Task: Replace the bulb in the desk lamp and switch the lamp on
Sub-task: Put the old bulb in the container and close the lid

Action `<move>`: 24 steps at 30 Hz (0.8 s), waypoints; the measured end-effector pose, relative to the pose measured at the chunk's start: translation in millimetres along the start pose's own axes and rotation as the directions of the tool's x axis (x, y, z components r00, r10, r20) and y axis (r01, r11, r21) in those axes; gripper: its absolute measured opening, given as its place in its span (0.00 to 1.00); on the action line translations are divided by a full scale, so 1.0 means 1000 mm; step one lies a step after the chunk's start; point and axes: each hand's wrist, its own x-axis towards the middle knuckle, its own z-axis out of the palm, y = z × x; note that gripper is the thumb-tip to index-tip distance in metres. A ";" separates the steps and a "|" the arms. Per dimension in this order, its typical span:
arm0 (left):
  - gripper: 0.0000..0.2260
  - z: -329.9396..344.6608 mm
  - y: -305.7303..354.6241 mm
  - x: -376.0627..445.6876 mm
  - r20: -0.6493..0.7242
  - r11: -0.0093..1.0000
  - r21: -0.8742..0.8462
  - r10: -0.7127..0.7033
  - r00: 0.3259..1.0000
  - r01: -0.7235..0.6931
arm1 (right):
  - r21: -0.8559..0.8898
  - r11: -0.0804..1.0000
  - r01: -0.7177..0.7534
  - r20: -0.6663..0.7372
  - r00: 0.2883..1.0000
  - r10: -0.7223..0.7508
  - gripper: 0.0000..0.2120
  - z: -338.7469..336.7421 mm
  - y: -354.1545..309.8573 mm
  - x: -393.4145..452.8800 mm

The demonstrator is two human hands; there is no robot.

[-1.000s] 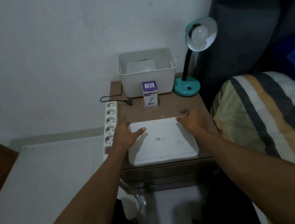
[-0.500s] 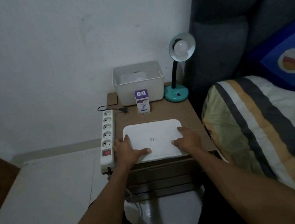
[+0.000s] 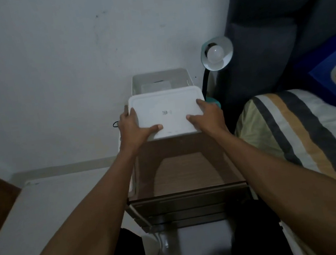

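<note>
A teal desk lamp [image 3: 216, 54] stands at the back right of the wooden nightstand [image 3: 189, 173], unlit, with a white bulb [image 3: 215, 53] in its shade. My left hand [image 3: 133, 129] and my right hand [image 3: 207, 116] grip the two sides of a flat white lid [image 3: 167, 112], held in the air just in front of the white storage box [image 3: 159, 81]. The lid hides the small purple bulb carton and most of the lamp's base.
A white power strip [image 3: 133, 186] runs along the nightstand's left edge, mostly behind my left arm. A striped pillow [image 3: 303, 136] and a dark headboard lie to the right. The white wall is close behind the box.
Both hands have closed on the white lid and lifted it off the nightstand, carrying it back toward the storage box. The camera has tilted downward.
</note>
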 end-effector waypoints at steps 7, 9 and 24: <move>0.43 -0.006 0.020 0.090 -0.020 1.000 -0.003 0.023 1.000 -0.023 | 0.004 0.999 0.034 -0.044 0.998 -0.034 0.38 -0.002 -0.046 0.083; 0.44 -0.001 0.022 0.114 -0.021 1.000 -0.003 0.016 1.000 -0.016 | -0.011 0.999 0.032 -0.044 0.998 -0.033 0.38 0.004 -0.052 0.108; 0.50 0.032 0.014 0.214 0.081 0.990 0.078 -0.120 0.990 0.113 | -0.081 0.997 -0.001 0.036 0.999 0.004 0.39 0.041 -0.041 0.205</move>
